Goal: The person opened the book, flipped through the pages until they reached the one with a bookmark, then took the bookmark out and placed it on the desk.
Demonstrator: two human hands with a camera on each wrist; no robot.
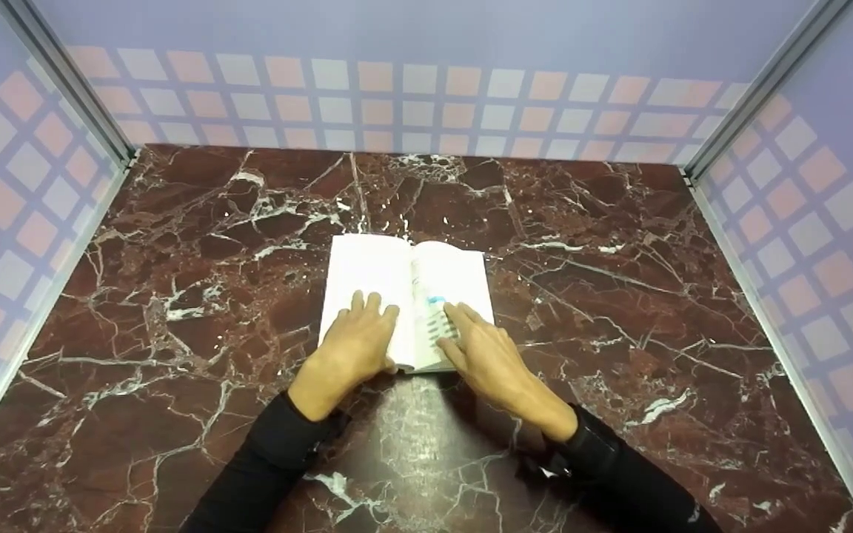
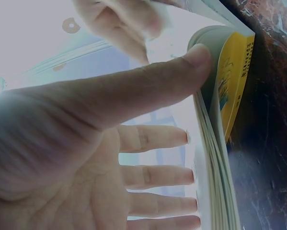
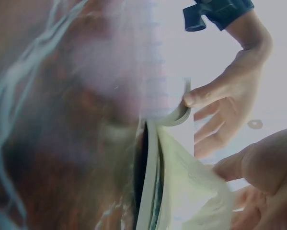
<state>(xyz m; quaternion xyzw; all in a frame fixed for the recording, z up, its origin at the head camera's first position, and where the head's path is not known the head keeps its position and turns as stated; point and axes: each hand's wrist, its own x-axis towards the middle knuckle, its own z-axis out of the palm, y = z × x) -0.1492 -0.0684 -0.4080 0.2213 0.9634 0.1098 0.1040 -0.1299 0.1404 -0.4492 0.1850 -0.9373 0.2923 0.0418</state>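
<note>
An open book (image 1: 371,270) lies on the table, its white pages spread to both sides of the fold. My left hand (image 1: 356,337) rests on the left page with fairly straight fingers. In the left wrist view its thumb (image 2: 148,88) touches the lower page edges near the fold, beside a yellow cover (image 2: 239,81) with dark print. Over the lower part of the right page lies my right hand (image 1: 489,355), fingers extended, near a small blue mark (image 1: 435,300). The right wrist view shows a pale page (image 3: 186,177) curving up toward that hand's thumb (image 3: 232,167).
Dark red marble-patterned tabletop (image 1: 197,311) surrounds the book. Pale purple panels with pink and white squares (image 1: 419,115) stand at the back and both sides, joined by metal corner posts (image 1: 767,85). Black sleeves (image 1: 271,459) cover both forearms.
</note>
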